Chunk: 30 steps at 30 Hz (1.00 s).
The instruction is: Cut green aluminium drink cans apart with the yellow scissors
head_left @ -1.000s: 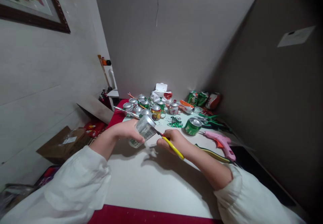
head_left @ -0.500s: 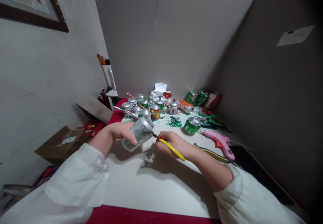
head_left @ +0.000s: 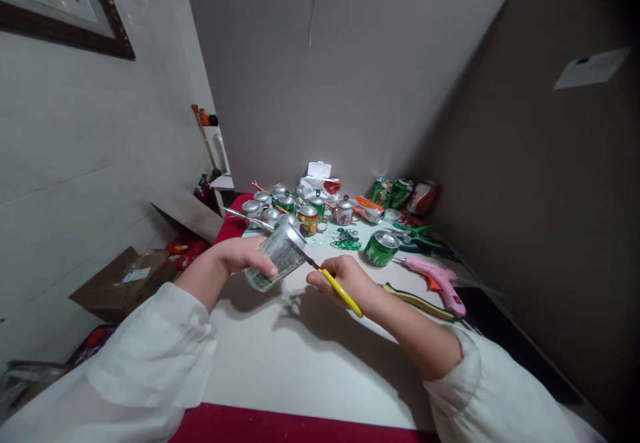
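Observation:
My left hand [head_left: 245, 256] is wrapped round a silver can [head_left: 283, 256] with printed text, tilted with its top toward the upper right. In my right hand [head_left: 343, 280] is a yellow-handled tool [head_left: 341, 293]. Its dark tip meets the can's side just below the upper rim. The tool's jaws are too small to make out clearly. Both hands are above the white table top [head_left: 280, 370]. Right of the can stands a short green can piece [head_left: 381, 248].
Several small can cups [head_left: 307, 220] stand at the back left, with green pull tabs [head_left: 346, 239] before them. At right lie a pink glue gun [head_left: 437, 280], yellow-black pliers [head_left: 420, 302] and green-handled tools [head_left: 417, 235]. Crushed cans [head_left: 401, 194] are at the back.
The silver can has turned slightly in my left hand, its lower end rising a little. My right hand and the yellow-handled tool have shifted slightly, with the tip still at the can.

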{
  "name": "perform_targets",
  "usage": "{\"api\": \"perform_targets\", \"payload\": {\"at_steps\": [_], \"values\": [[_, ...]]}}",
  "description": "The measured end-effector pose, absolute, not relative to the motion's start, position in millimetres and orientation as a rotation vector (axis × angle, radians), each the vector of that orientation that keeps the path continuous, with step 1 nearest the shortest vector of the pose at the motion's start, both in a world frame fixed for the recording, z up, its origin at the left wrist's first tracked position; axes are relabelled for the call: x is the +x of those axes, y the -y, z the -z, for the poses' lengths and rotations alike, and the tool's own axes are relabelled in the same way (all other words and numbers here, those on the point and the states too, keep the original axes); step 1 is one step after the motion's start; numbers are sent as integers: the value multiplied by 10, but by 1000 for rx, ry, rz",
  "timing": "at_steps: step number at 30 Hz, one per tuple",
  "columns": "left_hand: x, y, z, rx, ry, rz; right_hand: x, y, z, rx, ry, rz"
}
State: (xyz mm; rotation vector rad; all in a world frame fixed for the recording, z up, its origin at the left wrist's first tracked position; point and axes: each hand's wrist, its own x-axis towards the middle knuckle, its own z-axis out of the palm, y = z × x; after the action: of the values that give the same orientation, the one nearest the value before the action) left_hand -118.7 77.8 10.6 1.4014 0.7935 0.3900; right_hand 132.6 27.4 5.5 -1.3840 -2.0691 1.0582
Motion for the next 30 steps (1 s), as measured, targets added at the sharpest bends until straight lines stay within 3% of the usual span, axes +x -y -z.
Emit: {"api": "perform_targets", "payload": {"at_steps": [15, 30], "values": [[-1079, -727, -245, 1581, -1039, -399, 1385, -326, -95, -1375, 2145, -1050], [-1188, -714, -214, 1412, -733, -293, 1400, -312, -106, -1168, 2139, -1076]]}}
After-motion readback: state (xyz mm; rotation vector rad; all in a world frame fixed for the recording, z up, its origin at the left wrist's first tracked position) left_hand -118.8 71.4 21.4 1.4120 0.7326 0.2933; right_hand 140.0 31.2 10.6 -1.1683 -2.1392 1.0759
